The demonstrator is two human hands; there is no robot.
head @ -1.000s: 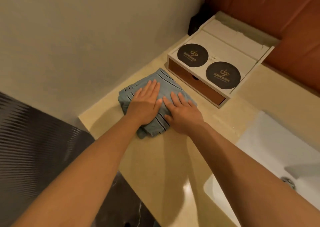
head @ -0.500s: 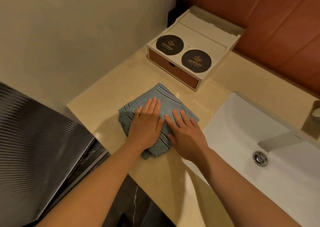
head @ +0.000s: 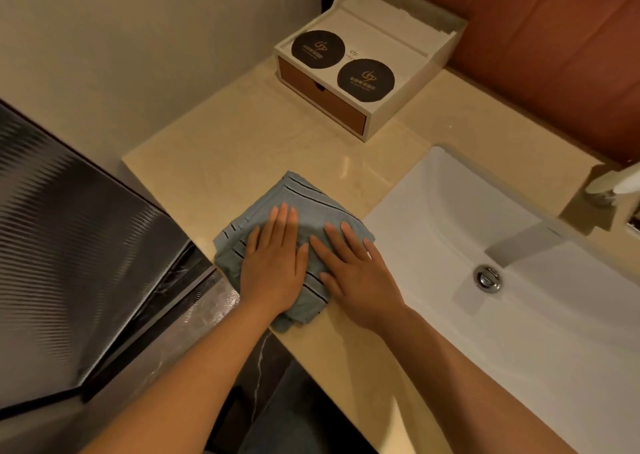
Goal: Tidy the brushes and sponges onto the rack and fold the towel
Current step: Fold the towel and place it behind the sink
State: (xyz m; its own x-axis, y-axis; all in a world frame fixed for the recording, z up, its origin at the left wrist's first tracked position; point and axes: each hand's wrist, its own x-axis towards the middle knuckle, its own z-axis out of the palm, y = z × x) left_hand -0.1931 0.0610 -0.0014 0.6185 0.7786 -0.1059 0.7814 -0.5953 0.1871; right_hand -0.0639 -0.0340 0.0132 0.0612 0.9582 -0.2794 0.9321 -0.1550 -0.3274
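A folded blue-grey towel (head: 300, 197) with dark stripes lies on the beige counter (head: 242, 148), near its front edge and just left of the sink. My left hand (head: 273, 263) lies flat on the towel's left half, fingers straight and pointing away from me. My right hand (head: 349, 266) presses flat on the towel's right half, its fingers spread; its heel rests on the counter. No brushes, sponges or rack are in view.
A white sink (head: 519, 280) with a metal drain (head: 487, 278) fills the right side; a tap (head: 616, 187) stands at the far right. A white drawer box (head: 384, 114) with two black round coasters (head: 318, 47) sits at the back. A dark ribbed panel (head: 69, 263) is lower left.
Both hands have slid the towel toward me and to the right, away from the drawer box, until it lies beside the sink. The hands stay flat on it.
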